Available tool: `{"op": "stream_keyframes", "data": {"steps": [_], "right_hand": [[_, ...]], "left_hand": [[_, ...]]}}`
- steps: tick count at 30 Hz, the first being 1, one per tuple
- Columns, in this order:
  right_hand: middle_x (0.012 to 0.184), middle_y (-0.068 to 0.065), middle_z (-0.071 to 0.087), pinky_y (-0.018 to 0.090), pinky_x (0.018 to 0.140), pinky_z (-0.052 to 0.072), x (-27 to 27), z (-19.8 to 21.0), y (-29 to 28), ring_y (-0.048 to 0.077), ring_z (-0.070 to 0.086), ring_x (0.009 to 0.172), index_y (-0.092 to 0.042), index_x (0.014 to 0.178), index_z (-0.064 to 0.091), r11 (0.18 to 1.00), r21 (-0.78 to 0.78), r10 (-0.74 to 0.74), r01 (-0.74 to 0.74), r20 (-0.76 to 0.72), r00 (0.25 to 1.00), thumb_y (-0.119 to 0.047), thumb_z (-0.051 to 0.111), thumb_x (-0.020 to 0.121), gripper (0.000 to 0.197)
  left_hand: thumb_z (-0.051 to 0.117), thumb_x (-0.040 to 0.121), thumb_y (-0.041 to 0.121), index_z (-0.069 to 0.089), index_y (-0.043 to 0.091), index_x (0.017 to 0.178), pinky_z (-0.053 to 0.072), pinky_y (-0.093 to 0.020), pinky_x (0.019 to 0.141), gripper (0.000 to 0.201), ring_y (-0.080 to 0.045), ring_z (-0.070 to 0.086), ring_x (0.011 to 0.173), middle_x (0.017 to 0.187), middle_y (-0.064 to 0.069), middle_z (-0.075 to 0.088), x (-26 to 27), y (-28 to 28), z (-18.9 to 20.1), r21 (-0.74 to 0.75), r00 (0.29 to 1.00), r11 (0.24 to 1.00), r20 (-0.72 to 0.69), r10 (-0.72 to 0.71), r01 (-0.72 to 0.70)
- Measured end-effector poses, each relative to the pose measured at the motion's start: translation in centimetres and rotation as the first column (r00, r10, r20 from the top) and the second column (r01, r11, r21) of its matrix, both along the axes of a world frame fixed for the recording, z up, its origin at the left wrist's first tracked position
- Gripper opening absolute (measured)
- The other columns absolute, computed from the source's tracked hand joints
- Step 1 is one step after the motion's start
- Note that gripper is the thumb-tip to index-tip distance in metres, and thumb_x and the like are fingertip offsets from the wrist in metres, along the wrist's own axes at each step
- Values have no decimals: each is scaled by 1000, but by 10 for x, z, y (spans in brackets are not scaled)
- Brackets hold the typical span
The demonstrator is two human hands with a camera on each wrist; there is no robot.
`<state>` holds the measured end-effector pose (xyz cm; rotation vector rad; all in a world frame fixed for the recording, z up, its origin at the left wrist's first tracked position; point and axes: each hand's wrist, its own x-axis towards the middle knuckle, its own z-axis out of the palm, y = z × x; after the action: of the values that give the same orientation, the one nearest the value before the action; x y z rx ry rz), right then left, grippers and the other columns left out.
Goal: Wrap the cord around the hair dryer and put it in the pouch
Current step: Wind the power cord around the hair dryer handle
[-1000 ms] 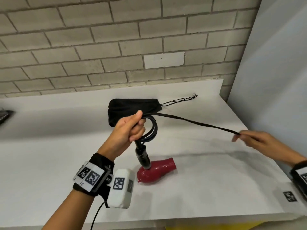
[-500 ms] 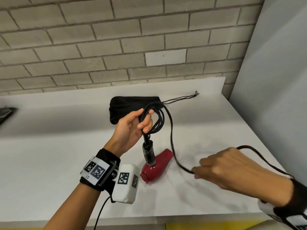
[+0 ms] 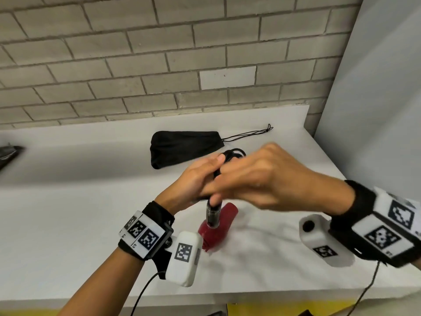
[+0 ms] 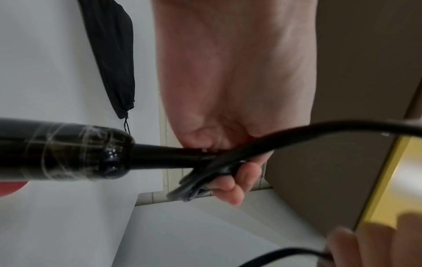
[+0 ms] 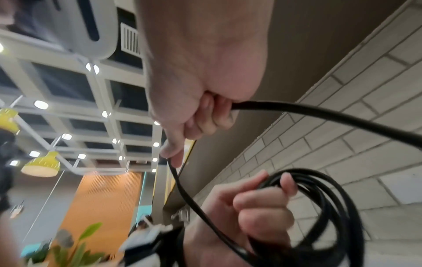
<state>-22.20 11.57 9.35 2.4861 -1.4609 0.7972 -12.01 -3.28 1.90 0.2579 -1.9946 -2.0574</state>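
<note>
The right hand [image 3: 271, 179], stretched out to the side a second ago, now meets the left hand [image 3: 193, 181] above the red hair dryer [image 3: 216, 226] on the worktop [image 3: 68, 213], adding another loop of cord [image 5: 319, 198]. The wrapping looks partly done. The right wrist view shows left fingers [image 5: 262, 204] curled round the coils and right fingers [image 5: 205, 115] pinching loose cord. The black pouch [image 3: 182, 147] lies behind.

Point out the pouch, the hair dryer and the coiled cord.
pouch [image 3: 182, 145]: head view, middle of the black fabric.
hair dryer [image 3: 217, 231]: head view, red body.
coiled cord [image 5: 328, 204]: right wrist view, stacked loops beside the left hand's fingers.
</note>
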Motion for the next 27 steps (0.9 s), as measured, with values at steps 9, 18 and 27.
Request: {"op": "stream_keyframes", "data": {"steps": [9,18,27], "right_hand": [[88,-23,67,35,68,54,-53,28,-15,-6,65,79,-20,99,75,964,-86,-216,251,297,930,-34,62,89,21],[74,-21,70,26,64,48,-85,17,-37,7,62,65,-18,93,77,881,-64,-390,470,465,794,-37,66,85,24],[111,8,60,37,95,42,-137,-75,-45,29,57,107,-12,107,63,615,568,-577,547,-149,803,-37,37,99,37]], "left_hand": [[29,96,25,55,2,101,44,-27,65,35,-19,53,56,53,1,51,6,8,8,-3,991,991,0,-134,134],[22,97,40,52,7,82,41,-20,59,47,-14,48,47,42,11,34,6,9,5,32,996,996,-31,-84,85],[23,94,49,43,-10,80,30,-18,52,63,-8,28,42,39,10,33,4,-4,7,81,995,994,-62,82,-77]]}}
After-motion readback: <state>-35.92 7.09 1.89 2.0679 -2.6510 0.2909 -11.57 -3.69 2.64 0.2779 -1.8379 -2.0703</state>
